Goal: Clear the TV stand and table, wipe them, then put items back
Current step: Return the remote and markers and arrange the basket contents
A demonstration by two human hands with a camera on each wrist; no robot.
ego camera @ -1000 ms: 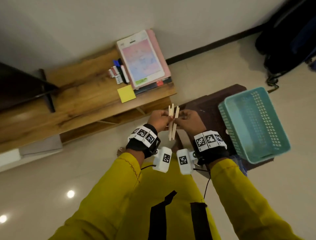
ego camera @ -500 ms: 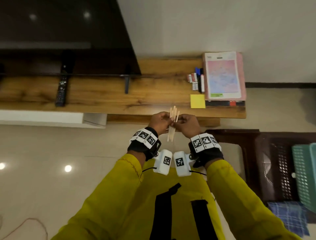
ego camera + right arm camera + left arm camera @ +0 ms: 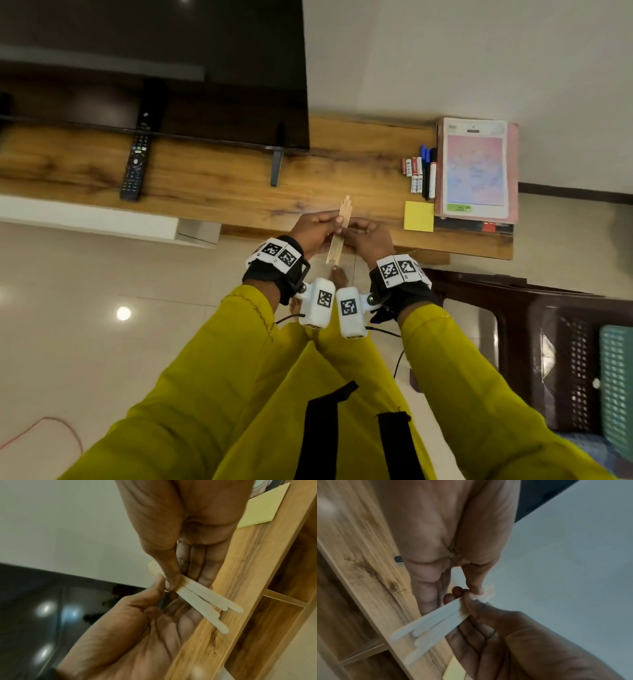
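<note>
From the head view, my left hand (image 3: pixel 313 230) and my right hand (image 3: pixel 368 238) meet in front of me over the front edge of the TV stand (image 3: pixel 222 192), and together they pinch a small bundle of flat wooden sticks (image 3: pixel 339 233) that stands nearly upright between them. On the stand, a remote (image 3: pixel 134 168) lies under the TV (image 3: pixel 154 68), and toward its right end sit a row of markers (image 3: pixel 422 173), a yellow sticky pad (image 3: pixel 418 216) and a stack of books (image 3: pixel 476 171). To my right a dark table (image 3: pixel 548 342) carries a teal basket (image 3: pixel 616 383) at the frame's edge. From the left wrist view, my left hand (image 3: pixel 453 527) has its thumb (image 3: pixel 476 582) pressed on the wooden sticks (image 3: pixel 436 620), the fingers behind them, while my right hand (image 3: pixel 513 642) grips the same bundle from below; the loose ends fan out over the stand's wooden edge (image 3: pixel 368 574). From the right wrist view, my right hand (image 3: pixel 180 520) clamps the wooden sticks (image 3: pixel 202 599) between thumb (image 3: pixel 171 580) and fingers, and my left hand (image 3: pixel 137 635) pinches them at the same spot with its palm turned up, the sticks splayed slightly against the stand (image 3: pixel 240 574), with the yellow sticky pad (image 3: pixel 264 507) just beyond.
</note>
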